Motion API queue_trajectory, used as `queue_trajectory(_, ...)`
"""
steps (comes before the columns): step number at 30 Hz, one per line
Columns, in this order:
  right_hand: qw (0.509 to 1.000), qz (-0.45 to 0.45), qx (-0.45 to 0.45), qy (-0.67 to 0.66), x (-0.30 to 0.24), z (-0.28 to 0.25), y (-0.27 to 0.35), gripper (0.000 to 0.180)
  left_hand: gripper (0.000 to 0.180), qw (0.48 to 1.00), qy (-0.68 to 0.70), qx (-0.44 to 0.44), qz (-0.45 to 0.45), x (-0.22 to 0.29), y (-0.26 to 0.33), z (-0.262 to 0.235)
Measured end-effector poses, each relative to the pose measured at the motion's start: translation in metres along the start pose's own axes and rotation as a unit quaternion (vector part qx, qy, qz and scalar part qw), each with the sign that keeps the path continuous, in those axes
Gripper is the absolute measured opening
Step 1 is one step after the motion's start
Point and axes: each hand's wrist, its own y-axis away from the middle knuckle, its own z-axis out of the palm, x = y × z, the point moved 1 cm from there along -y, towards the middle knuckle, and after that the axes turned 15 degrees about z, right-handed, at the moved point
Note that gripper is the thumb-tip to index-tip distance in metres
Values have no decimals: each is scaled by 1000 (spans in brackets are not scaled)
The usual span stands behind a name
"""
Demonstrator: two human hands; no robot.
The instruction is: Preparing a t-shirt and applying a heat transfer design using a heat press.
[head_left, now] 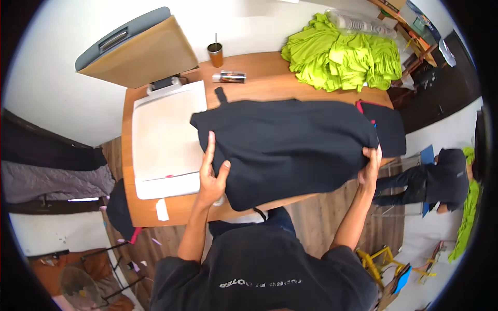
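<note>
your hands were well apart, one on each end of a black garment (290,150) spread across the wooden surface (270,78). left hand (211,176) lay on the garment's left edge, fingers stretched up along the cloth, thumb out to the right; looked like a flat press more than a pinch, can't tell if any cloth was gripped underneath. right hand (370,168) was closed over the garment's right edge, fingers curled on the fabric.

the garment covered most of the surface's near half, its lower edge hanging off the front toward you. its left side overlapped the white platen (163,140) of the heat press (137,49), whose lid stood open and tilted back. a second black piece with a pink trim (386,127) lay just beside the garment on the right.

at the far edge: a brown cup with a straw (216,54), a small can lying on its side (229,77), and a pile of lime-green shirts (337,54). another person in dark clothes (441,179) was crouched on the floor to the right, well apart from you.
</note>
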Motion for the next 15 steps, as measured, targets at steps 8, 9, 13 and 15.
queue_trajectory(8,999,8,34,-36,-25,-135,-20,61,65,996,45,-21,-72,41,26,125)
queue_trajectory(9,999,4,41,-24,-35,-137,-27,59,63,995,20,-34,-88,57,20,133)
queue_trajectory(13,979,-42,163,114,-1,-180,-96,41,65,997,-27,-36,-55,18,7,165)
queue_trajectory(15,970,-23,92,225,29,-198,-140,27,66,994,-32,-46,-89,-21,4,182)
